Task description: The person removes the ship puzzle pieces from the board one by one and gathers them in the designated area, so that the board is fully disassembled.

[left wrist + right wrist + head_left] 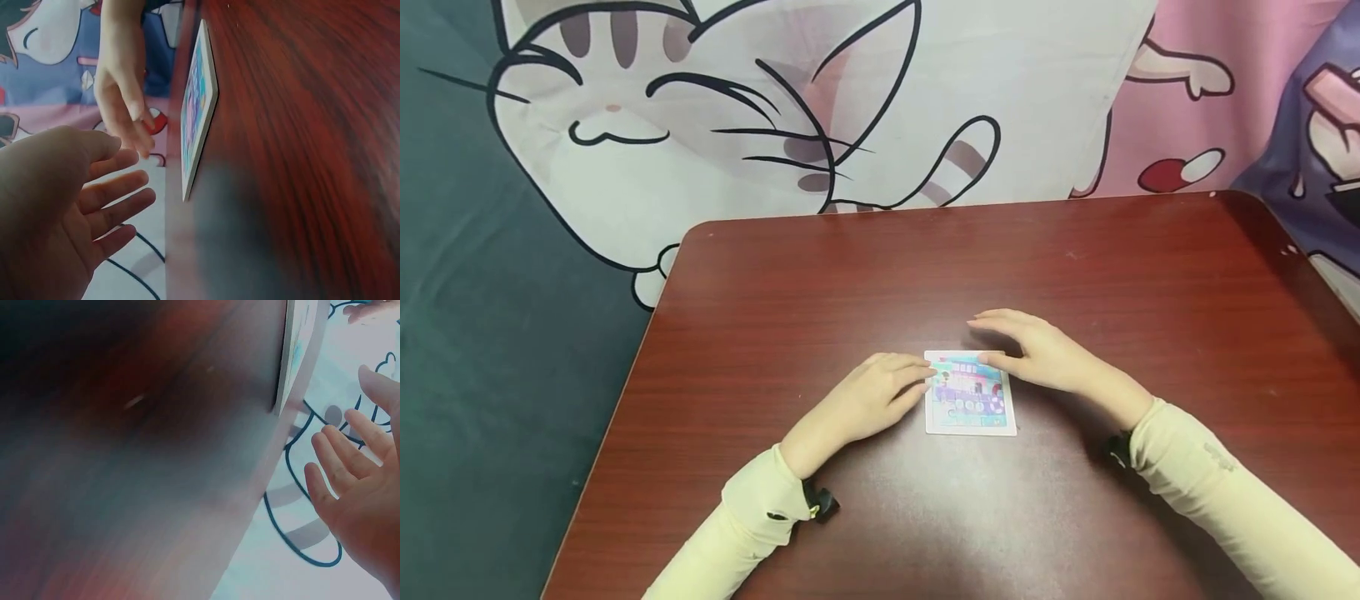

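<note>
A thin square picture board (968, 408), white-bordered with a pastel print in blue, pink and purple, lies flat on the brown table. At its left edge is my left hand (880, 396), whose fingertips overlap the border in the head view. The left wrist view shows those fingers (115, 200) spread and raised off the tabletop, apart from the board. My right hand (1045, 354) hovers over the upper right corner, its thumb overlapping the print from above. In the right wrist view its fingers (337, 459) are loosely extended and hold nothing.
The glossy wooden table (850, 283) has rounded far corners. Behind it hangs a cloth (1015, 67) printed with a cartoon cat and other figures. Pale sleeves (1232, 483) cover both forearms, with a dark strap (822, 502) at the left wrist.
</note>
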Demonstrator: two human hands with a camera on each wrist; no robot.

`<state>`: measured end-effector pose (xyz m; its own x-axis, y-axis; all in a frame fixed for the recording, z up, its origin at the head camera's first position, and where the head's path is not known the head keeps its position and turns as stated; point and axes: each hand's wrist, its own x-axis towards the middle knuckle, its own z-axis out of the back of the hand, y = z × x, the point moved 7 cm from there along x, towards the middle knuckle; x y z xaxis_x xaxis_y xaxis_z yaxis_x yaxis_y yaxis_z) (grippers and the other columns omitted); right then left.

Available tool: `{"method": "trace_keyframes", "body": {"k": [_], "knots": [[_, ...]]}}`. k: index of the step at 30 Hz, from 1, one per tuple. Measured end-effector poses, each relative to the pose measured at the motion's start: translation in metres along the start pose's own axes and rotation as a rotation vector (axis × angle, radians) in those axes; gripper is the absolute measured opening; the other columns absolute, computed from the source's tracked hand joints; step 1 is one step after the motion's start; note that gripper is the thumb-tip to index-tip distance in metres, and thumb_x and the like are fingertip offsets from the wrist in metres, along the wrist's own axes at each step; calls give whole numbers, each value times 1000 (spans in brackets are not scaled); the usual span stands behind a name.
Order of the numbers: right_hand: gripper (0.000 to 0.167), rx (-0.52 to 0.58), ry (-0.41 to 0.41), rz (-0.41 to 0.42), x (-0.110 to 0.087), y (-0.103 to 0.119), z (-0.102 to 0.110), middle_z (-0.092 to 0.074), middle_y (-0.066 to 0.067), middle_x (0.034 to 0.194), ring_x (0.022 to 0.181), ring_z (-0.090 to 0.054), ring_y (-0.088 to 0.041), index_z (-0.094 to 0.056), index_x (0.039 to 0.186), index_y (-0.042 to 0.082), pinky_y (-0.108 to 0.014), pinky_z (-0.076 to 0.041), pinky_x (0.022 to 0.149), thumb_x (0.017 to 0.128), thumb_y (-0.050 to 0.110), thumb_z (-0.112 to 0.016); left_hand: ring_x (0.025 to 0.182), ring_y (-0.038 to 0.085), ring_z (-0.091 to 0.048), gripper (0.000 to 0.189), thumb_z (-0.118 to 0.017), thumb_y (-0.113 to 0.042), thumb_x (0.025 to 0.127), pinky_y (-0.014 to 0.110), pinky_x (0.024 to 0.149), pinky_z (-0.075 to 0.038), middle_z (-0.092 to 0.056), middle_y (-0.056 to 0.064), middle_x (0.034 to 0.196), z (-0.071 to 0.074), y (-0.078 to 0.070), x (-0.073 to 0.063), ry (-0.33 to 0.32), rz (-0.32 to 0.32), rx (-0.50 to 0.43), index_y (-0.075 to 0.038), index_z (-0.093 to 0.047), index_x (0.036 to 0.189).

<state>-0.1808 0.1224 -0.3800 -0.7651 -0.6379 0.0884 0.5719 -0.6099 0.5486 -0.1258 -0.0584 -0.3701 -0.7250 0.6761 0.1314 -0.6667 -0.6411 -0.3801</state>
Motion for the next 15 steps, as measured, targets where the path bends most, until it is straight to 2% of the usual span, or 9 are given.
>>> {"method": "trace_keyframes", "body": {"k": [3, 7, 10, 15], "knots": [[44, -11, 17, 6, 8, 4, -6, -56, -7, 127, 120, -50, -24, -58, 126, 10, -46, -40, 98, 87, 28, -66, 116, 17, -54, 30, -51, -22, 95, 36, 101, -38, -62, 2, 121, -6, -6, 3, 25, -20, 21, -11, -65, 119], [30, -29, 19, 13, 18, 11, -12, -65, 1, 102, 96, -60, -16, -67, 111, 12, -38, -48, 82, 83, 24, -69, 118, 16, -53, 31, -49, -24, 96, 34, 103, -37, -60, 1, 126, -20, -15, 6, 94, -71, 60, -12, -64, 121], [25, -38, 30, 8, 24, 16, -19, -65, 5, 87, 81, -61, -11, -70, 103, 13, -33, -49, 72, 80, 23, -72, 124, 15, -48, 34, -48, -26, 97, 33, 106, -34, -54, 1, 134, -32, -22, 7, 167, -111, 87, -12, -61, 125], [23, -66, 76, -1, 32, 20, -33, -64, 7, 88, 73, -58, -8, -71, 99, 16, -30, -48, 66, 78, 25, -75, 132, 14, -39, 40, -47, -28, 97, 32, 109, -29, -46, 1, 141, -44, -29, 9, 221, -138, 126, -12, -53, 133]]}}
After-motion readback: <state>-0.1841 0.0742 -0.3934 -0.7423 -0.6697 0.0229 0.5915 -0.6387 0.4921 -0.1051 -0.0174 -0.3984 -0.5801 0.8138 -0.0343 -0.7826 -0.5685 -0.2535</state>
